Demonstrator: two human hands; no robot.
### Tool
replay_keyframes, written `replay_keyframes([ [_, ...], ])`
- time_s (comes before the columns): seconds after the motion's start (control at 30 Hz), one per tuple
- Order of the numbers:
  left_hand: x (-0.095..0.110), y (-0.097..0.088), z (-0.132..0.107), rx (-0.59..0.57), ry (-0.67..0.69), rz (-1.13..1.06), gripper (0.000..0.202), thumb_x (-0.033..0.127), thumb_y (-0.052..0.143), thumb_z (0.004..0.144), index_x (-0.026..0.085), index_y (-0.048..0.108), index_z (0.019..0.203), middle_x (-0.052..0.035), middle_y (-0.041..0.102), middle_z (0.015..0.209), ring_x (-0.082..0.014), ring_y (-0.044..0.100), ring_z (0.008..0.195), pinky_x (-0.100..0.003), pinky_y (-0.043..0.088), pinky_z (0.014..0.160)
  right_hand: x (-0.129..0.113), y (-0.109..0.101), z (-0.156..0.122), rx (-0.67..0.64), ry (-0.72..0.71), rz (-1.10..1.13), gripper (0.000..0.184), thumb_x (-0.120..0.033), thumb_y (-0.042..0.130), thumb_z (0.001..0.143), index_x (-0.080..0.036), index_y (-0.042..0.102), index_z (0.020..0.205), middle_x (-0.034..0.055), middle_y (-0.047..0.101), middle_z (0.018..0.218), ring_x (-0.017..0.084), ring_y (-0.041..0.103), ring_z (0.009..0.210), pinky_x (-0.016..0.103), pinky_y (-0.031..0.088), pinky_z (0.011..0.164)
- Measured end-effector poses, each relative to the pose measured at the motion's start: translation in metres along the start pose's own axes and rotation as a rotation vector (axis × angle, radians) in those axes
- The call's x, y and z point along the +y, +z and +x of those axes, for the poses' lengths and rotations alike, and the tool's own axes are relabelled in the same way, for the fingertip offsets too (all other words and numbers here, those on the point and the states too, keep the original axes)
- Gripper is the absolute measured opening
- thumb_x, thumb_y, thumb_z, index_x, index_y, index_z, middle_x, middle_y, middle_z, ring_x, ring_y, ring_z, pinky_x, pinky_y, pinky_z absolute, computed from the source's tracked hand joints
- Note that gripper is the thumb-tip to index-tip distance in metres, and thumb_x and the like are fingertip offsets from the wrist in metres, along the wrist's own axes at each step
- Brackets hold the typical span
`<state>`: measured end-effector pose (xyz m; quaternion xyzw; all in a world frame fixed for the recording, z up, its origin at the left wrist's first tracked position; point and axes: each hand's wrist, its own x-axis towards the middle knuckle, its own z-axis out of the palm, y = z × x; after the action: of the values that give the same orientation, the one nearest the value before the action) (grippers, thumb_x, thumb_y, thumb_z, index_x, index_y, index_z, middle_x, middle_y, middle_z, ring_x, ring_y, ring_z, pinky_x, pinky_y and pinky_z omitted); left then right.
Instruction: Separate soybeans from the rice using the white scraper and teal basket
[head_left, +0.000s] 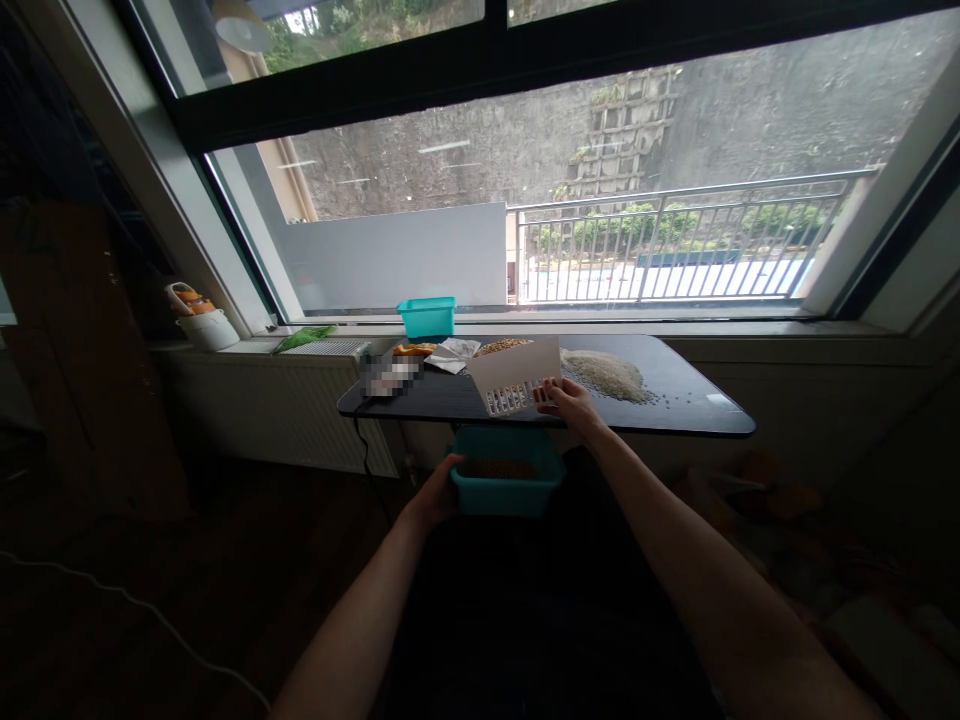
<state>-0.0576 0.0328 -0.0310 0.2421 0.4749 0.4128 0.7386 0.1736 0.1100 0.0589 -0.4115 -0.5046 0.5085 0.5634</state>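
In my right hand (570,402) is a white card (517,362) with a row of slots along its lower edge, gripped near its lower right corner. It is tilted above the front of a dark folding table (694,400). My left hand (437,490) grips the left side of a teal plastic bin (506,497) below the table's front edge. Brownish grains (499,468) lie inside the bin. Behind the card, partly hidden by it, is a heap of yellow-brown kernels (501,346). To its right spreads a pile of pale, rice-like grains (609,376), some scattered outward.
A second teal bin (427,318) stands behind the table by the window. Crumpled white paper (452,355), an orange-yellow item (415,350) and a pixelated object (392,376) lie at the table's left. A dark cord (366,455) hangs there. Further left is a radiator (300,410).
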Motion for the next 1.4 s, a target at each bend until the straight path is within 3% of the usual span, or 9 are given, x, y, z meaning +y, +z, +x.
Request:
replay_keyframes([
  [0.1, 0.0, 0.001, -0.001, -0.004, 0.0, -0.003, 0.04, 0.044, 0.048, 0.075, 0.019, 0.056, 0.105, -0.0064, 0.066, 0.082, -0.0222, 0.063, 0.076, -0.033, 0.05, 0.066, 0.002, -0.005, 0.004, 0.038, -0.026, 0.041, 0.013, -0.03, 0.064, 0.072, -0.018, 0.06, 0.075, 0.0015, 0.064, 0.072, 0.014, 0.063, 0.069, 0.025, 0.057, 0.057],
  [0.3, 0.001, 0.003, -0.003, -0.006, 0.011, 0.003, 0.04, 0.044, 0.047, 0.076, 0.019, 0.056, 0.106, -0.0074, 0.066, 0.082, -0.0231, 0.063, 0.079, -0.033, 0.05, 0.066, -0.001, -0.017, 0.024, 0.271, -0.099, 0.071, 0.019, -0.036, 0.062, 0.072, -0.018, 0.055, 0.074, -0.0007, 0.062, 0.073, 0.011, 0.062, 0.072, 0.022, 0.055, 0.058],
  [0.4, 0.001, 0.004, -0.005, -0.013, 0.011, -0.009, 0.039, 0.043, 0.047, 0.076, 0.019, 0.056, 0.106, -0.0073, 0.066, 0.083, -0.0229, 0.063, 0.079, -0.032, 0.05, 0.065, -0.002, -0.017, 0.031, 0.319, -0.105, 0.043, 0.02, -0.037, 0.061, 0.073, -0.018, 0.054, 0.073, -0.0014, 0.06, 0.07, 0.011, 0.061, 0.07, 0.021, 0.053, 0.057],
  [0.77, 0.001, 0.004, -0.004, -0.006, 0.012, -0.004, 0.04, 0.044, 0.049, 0.075, 0.02, 0.057, 0.106, -0.0072, 0.066, 0.083, -0.0229, 0.063, 0.079, -0.032, 0.05, 0.066, 0.01, 0.001, 0.032, 0.253, -0.098, 0.05, 0.022, -0.037, 0.062, 0.071, -0.018, 0.051, 0.072, -0.0021, 0.06, 0.071, 0.011, 0.063, 0.072, 0.019, 0.052, 0.054],
  [1.13, 0.0, 0.002, -0.002, -0.035, 0.009, -0.025, 0.039, 0.043, 0.05, 0.074, 0.02, 0.057, 0.106, -0.0069, 0.066, 0.086, -0.0226, 0.062, 0.082, -0.031, 0.05, 0.066, 0.009, -0.006, 0.023, 0.2, -0.045, 0.02, 0.012, -0.028, 0.061, 0.074, -0.017, 0.056, 0.073, -0.0007, 0.061, 0.07, 0.011, 0.061, 0.067, 0.019, 0.053, 0.05],
  [1.4, 0.0, 0.002, -0.002, -0.031, 0.014, -0.02, 0.04, 0.043, 0.051, 0.074, 0.02, 0.056, 0.106, -0.0066, 0.066, 0.087, -0.0227, 0.062, 0.08, -0.032, 0.05, 0.067, 0.006, -0.017, 0.019, 0.199, -0.07, 0.071, 0.014, -0.03, 0.063, 0.072, -0.018, 0.056, 0.071, -0.0011, 0.06, 0.07, 0.011, 0.061, 0.068, 0.02, 0.055, 0.052],
])
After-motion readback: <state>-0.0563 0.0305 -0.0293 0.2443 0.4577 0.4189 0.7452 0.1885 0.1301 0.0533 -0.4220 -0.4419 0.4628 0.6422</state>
